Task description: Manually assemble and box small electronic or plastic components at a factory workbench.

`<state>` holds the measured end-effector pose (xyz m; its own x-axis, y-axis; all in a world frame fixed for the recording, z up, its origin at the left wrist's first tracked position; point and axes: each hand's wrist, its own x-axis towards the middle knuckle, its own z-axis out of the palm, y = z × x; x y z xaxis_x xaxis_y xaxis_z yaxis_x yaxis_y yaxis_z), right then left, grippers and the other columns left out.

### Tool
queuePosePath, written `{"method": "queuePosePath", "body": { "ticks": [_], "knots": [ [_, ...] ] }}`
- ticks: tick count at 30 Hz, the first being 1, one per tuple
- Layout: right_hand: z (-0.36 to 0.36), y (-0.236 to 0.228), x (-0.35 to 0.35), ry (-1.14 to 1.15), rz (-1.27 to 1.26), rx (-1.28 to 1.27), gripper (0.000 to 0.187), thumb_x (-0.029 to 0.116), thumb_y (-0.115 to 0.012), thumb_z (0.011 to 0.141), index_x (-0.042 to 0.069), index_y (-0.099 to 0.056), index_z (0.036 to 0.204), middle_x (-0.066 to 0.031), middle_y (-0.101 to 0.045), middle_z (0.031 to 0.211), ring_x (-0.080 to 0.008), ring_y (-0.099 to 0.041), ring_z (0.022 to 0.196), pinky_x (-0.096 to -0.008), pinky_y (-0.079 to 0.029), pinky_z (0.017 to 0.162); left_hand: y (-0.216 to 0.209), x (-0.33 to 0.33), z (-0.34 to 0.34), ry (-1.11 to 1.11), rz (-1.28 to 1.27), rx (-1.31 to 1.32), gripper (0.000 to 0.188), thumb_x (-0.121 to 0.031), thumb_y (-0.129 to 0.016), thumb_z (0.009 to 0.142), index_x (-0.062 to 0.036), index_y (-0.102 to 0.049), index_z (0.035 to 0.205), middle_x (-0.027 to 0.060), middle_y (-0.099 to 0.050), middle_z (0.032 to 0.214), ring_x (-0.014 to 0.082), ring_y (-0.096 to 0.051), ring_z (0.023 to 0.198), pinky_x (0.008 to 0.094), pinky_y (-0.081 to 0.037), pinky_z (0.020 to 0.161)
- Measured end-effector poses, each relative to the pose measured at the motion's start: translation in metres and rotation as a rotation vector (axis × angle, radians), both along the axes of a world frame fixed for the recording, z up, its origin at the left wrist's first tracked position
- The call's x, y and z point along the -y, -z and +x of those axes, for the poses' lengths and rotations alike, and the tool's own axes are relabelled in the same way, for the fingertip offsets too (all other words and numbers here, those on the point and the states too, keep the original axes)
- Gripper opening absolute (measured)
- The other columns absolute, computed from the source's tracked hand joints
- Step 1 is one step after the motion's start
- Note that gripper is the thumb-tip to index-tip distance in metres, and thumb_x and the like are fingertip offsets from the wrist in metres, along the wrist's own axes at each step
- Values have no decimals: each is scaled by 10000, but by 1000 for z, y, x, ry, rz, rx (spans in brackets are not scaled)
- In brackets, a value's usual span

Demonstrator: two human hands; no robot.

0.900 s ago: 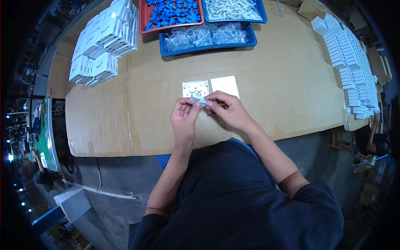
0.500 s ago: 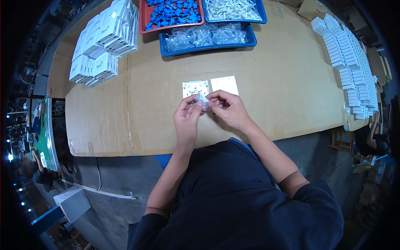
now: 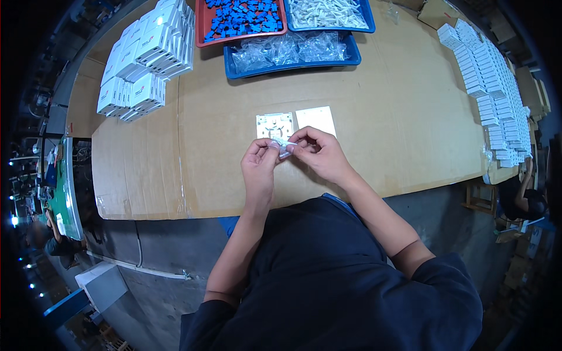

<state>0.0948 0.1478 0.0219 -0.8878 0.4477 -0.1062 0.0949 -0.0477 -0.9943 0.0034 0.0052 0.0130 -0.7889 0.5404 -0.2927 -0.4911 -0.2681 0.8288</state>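
Between my two hands is a small clear plastic bag; what it contains is too small to make out. My left hand pinches its left side, fingers closed. On the other side my right hand grips the bag between thumb and fingers. Just beyond my hands lies a white square plastic box base, its moulded inner side facing up and its near edge partly hidden by my fingers. A flat white cover plate lies beside it on the right, its near part behind my right hand.
Trays stand at the back: a red one with blue parts, a blue one with white pieces, and a nearer blue one with clear bags. White boxes are stacked left, more right. Other people sit at both sides.
My left hand has shifted slightly left. The bag now lies flatter and stretches between my fingers, where it stood up more before. The base and plate have not moved.
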Motion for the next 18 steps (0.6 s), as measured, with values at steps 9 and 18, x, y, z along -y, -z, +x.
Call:
{"method": "queuePosePath", "body": {
  "ticks": [9, 18],
  "knots": [
    [1, 10, -13, -34, -273, -146, 348, -82, -672, 911, -8, -631, 1248, -77, -666, 1154, -107, -629, 1083, -271, -546, 912, -3, 1, -6, 97, -74, -133, 168, 4, -608, 1025, 8, -579, 1190, 52, -681, 980, 119, -683, 862, 239, -566, 811],
    [2, -3, -18, 112, -469, -112, 388, -28, -721, 953, -36, -607, 1324, -96, -702, 1168, -106, -680, 1042, -259, -558, 948, -5, 7, -9, 234, -99, -151, 326, 3, -594, 1032, 32, -566, 1356, 45, -683, 951, 104, -674, 857, 261, -564, 829]
  ]
}}
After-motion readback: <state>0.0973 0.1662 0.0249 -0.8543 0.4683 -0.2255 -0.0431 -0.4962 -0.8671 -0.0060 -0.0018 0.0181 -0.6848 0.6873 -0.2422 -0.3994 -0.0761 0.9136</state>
